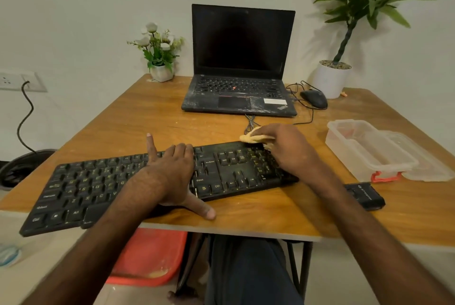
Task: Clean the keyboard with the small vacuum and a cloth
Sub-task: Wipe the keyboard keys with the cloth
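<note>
L hand [170,171] flat, fingers spread, pins keyboard [98,189]; R hand [288,149] pinches cloth [251,137] at its 1 o'clock corner. Wipe short strokes toward 7, L pressing firm.

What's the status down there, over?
Left hand flat on long black keyboard. Right hand grips small yellow cloth at its numpad end. Nothing blocking.

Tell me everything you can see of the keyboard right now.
The keyboard is black plastic with pale legends and yellowish specks among the keys. It lies flat and askew on the wooden table, its left end overhanging the near edge. The left hand rests spread on its middle; the right hand holds a yellow cloth at its far right corner.
</note>
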Tool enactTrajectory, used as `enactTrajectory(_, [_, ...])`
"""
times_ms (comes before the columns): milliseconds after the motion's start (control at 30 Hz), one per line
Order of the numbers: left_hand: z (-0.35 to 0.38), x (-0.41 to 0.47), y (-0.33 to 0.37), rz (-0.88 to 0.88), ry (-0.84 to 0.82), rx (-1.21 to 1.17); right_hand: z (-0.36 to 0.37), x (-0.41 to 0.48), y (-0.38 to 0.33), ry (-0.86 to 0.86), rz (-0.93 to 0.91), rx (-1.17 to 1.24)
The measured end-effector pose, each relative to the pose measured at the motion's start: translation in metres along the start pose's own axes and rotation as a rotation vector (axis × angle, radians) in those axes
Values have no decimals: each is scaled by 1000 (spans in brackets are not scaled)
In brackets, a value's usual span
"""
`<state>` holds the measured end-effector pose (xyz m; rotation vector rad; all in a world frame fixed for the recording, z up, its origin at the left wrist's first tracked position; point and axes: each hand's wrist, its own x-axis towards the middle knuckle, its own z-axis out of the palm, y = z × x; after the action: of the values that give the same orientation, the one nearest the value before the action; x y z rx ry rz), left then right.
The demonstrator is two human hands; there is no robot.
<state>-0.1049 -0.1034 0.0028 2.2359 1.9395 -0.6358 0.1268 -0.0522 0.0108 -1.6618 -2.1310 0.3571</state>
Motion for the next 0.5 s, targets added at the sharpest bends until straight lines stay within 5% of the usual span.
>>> enactTrajectory(133, [-3, 3, 5, 17, 39, -38, -20, -12, 3, 94, 231, 799])
enactTrajectory(233, [-8, 11, 21, 40, 92, -100, -24, -17, -3, 62, 386, 1146])
enactTrajectory(400, [7, 14, 31, 53, 215, -149, -26, -29, -5, -11, 419, 1225])
enactTrajectory(500, [25, 8, 16, 20, 267, -162, -30, -49, -6, 145, 264, 1002])
